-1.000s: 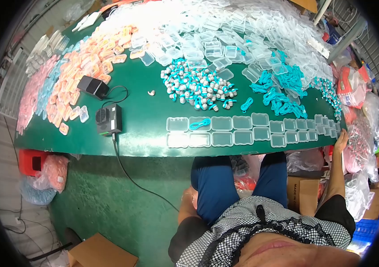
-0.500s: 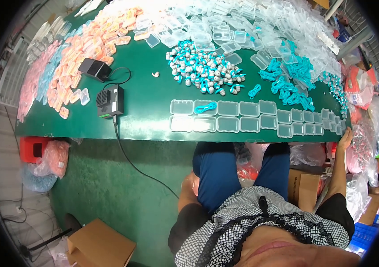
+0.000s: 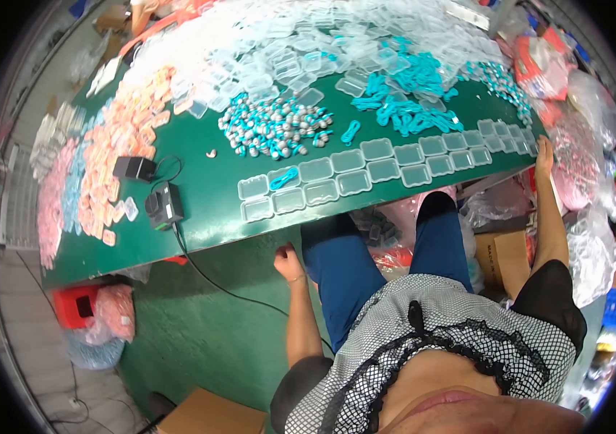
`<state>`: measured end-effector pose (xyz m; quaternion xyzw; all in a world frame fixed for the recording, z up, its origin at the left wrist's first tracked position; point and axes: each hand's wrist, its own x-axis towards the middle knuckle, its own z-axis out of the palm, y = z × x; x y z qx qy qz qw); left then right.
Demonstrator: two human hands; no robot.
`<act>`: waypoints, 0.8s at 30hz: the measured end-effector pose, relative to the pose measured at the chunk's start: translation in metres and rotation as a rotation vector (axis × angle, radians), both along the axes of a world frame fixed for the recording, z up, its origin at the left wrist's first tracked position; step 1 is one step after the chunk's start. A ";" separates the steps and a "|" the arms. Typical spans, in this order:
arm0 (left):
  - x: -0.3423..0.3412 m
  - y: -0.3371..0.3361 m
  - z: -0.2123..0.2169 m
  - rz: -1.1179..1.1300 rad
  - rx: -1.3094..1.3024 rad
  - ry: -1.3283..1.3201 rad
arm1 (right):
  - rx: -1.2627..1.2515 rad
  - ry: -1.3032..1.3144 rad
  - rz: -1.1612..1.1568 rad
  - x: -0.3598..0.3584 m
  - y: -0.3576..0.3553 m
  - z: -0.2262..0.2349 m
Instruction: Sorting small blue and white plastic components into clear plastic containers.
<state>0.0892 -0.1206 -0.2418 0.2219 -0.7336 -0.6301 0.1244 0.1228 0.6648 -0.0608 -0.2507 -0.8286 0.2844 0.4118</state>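
Note:
My left hand (image 3: 288,262) is curled into a loose fist below the table's front edge, beside my left thigh; nothing shows in it. My right hand (image 3: 544,157) lies at the table's right end with its fingers stretched out, by the last of the clear plastic cases (image 3: 353,182). These cases stand side by side in two long rows near the front edge. One case in the back row at the left holds a coiled teal cord (image 3: 284,179). Another coiled cord (image 3: 351,132) lies alone behind the rows. Behind them is a heap of small grey-and-teal plugs (image 3: 272,123).
The green table (image 3: 199,163) also bears a pile of teal cords (image 3: 405,94), a large heap of clear cases (image 3: 286,61), orange pieces (image 3: 98,188) and a black device (image 3: 163,206) whose cable hangs over the edge. A red bin (image 3: 73,307) and a carton (image 3: 214,414) are on the floor.
My view has turned and shifted, so the table now slants up to the right. My left hand has come up from beside my leg to near the table's edge. My right hand stays at the right end.

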 end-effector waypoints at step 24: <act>-0.171 0.245 0.293 -1.037 -1.191 0.310 | -0.282 0.221 0.099 0.009 -0.055 0.018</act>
